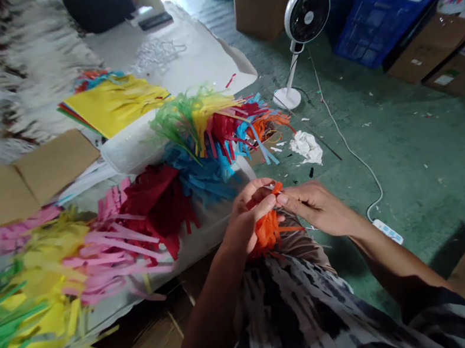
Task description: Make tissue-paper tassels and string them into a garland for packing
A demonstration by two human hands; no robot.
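Note:
An orange fringed paper tassel [267, 232] hangs over my lap, its strips falling below my fingers. My left hand [244, 214] is closed around the tassel's upper part. Thumb and fingers of my right hand [321, 206] pinch the twisted orange top, meeting my left fingertips there. On the table to my left lie more fringed tassels: dark red [154, 203], pink [115, 248], yellow [56, 271], green [2, 322] and blue [200, 170]. A multicoloured bundle of strips [222, 116] rests by a white roll [131, 147].
Yellow fringed sheets [112, 102] and a folded cardboard piece [34, 173] lie on the table. A white fan [307, 14] stands on the green floor, with a power strip [387, 232] and crumpled white paper [306, 147]. Blue crates [372, 23] and cartons line the far right.

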